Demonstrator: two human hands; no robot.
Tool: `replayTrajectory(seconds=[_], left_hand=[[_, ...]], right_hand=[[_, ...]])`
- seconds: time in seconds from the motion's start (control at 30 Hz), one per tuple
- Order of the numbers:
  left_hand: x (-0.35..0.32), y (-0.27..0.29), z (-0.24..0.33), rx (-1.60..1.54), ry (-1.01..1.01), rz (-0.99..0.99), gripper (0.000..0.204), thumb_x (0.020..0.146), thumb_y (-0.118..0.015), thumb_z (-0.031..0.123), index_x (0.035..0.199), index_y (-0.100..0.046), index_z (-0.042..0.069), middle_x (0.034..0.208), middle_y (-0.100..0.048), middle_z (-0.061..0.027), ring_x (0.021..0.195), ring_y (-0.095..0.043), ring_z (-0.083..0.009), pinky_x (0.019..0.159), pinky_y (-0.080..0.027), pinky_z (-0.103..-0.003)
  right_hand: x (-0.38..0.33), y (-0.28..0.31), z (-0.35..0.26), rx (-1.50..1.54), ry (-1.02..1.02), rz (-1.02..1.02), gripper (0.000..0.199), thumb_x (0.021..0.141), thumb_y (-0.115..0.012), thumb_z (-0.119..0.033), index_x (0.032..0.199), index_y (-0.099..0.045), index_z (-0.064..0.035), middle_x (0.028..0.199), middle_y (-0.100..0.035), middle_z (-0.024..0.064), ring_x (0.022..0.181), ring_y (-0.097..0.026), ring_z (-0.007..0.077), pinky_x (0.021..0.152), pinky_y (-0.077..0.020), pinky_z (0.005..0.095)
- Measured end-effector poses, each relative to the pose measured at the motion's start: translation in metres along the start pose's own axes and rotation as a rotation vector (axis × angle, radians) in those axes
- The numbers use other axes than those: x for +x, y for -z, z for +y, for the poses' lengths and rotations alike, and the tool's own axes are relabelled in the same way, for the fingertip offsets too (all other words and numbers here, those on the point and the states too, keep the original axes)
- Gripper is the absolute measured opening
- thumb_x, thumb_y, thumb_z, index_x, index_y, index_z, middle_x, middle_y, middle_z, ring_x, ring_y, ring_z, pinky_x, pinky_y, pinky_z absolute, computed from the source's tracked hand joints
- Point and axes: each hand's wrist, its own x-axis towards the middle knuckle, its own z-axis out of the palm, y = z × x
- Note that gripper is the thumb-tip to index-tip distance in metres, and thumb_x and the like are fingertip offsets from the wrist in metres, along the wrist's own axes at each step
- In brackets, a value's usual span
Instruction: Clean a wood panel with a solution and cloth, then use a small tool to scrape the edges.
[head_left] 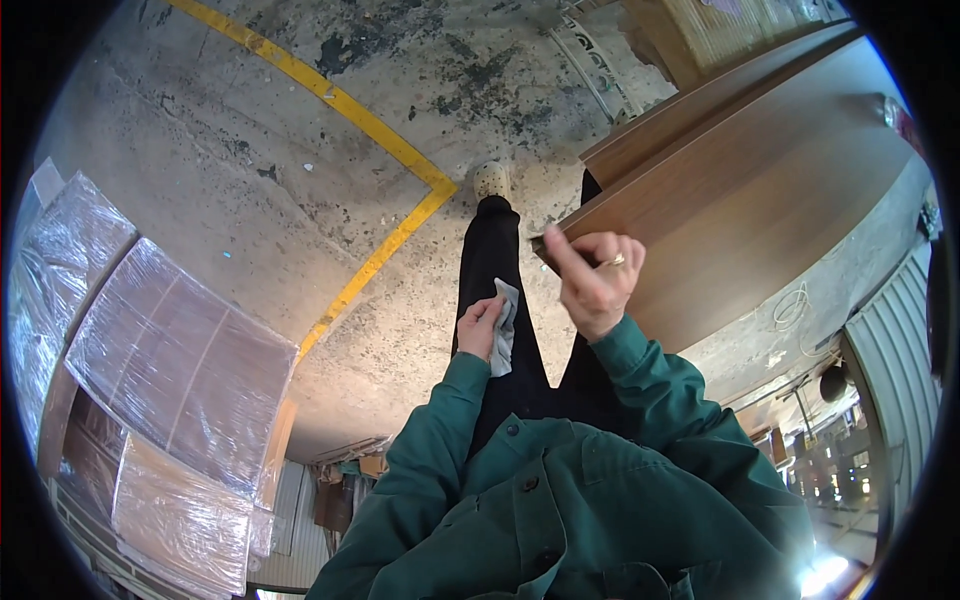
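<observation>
My left hand (481, 327) is closed around a crumpled grey-white cloth (505, 335), held in front of my dark trousers. My right hand (600, 280), with a ring on one finger, is at the near left corner of a large brown wood-grain panel (760, 200). Its fingers are curled and the thumb points at the corner. A small dark bit (540, 242) shows at the thumb tip; whether it is part of the panel or a separate thing I cannot tell. The inside of that hand is hidden.
Another brown panel (690, 115) lies beyond the first. Stacks wrapped in clear film (180, 360) stand at the left. A yellow line (385, 135) crosses the stained concrete floor. A coiled cord (792, 308) lies right of the panel. A bottle-like object (897, 120) sits at its far end.
</observation>
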Motion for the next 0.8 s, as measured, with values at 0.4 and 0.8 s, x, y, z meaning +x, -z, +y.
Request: replayTrajectory(seconds=[0.4, 0.8], left_hand=[[-0.004, -0.002, 0.013, -0.106, 0.027, -0.037, 0.021, 0.087, -0.059, 0.016, 0.099, -0.063, -0.001, 0.092, -0.064, -0.0043, 0.084, -0.058, -0.0094, 0.077, -0.045, -0.021], [-0.053, -0.083, 0.122, 0.528, -0.984, 0.145, 0.06, 0.071, -0.072, 0.025, 0.121, -0.046, 0.005, 0.117, -0.031, -0.0159, 0.105, -0.037, -0.0287, 0.09, -0.035, -0.039]], right_hand=[[-0.013, 0.032, -0.03, 0.341, -0.163, -0.478, 0.014, 0.075, -0.059, -0.002, 0.087, -0.059, -0.0086, 0.075, -0.055, 0.0053, 0.065, -0.055, 0.0231, 0.06, -0.0422, 0.0338], [0.019, 0.048, 0.02, 0.383, -0.626, 0.025, 0.005, 0.083, -0.062, -0.006, 0.085, -0.058, -0.0033, 0.074, -0.062, 0.006, 0.069, -0.057, 0.0095, 0.063, -0.046, 0.0237]])
